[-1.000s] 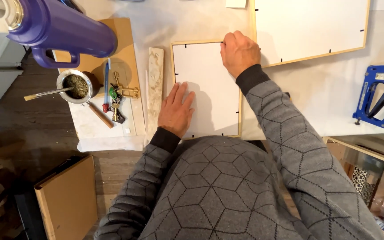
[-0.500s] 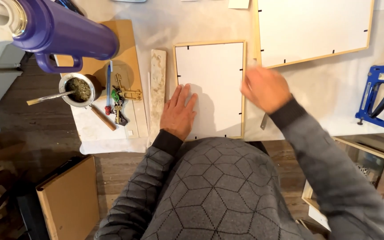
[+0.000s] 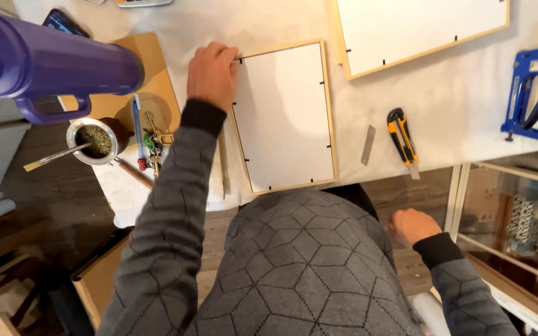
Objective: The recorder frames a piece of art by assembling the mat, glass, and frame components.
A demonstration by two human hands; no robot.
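Observation:
A small wooden picture frame (image 3: 284, 118) lies face down on the white table, its white backing board held by small black tabs. My left hand (image 3: 212, 74) rests on the frame's upper left corner, fingers curled over the edge. My right hand (image 3: 413, 225) hangs below the table edge beside my grey patterned sweater, loosely closed, and nothing shows in it. A yellow and black utility knife (image 3: 401, 140) and a loose metal blade (image 3: 368, 145) lie on the table to the right of the frame.
A larger frame (image 3: 418, 31) lies at the back right. A blue tool (image 3: 537, 93) sits far right. On the left are a purple thermos (image 3: 45, 62), a cup with a metal straw (image 3: 93, 142), keys (image 3: 152, 143), a pen and a brown board (image 3: 151, 81).
My left hand slid from the frame's lower left up to its top left corner. My right hand left the frame and dropped below the table edge. The knife and blade came into view.

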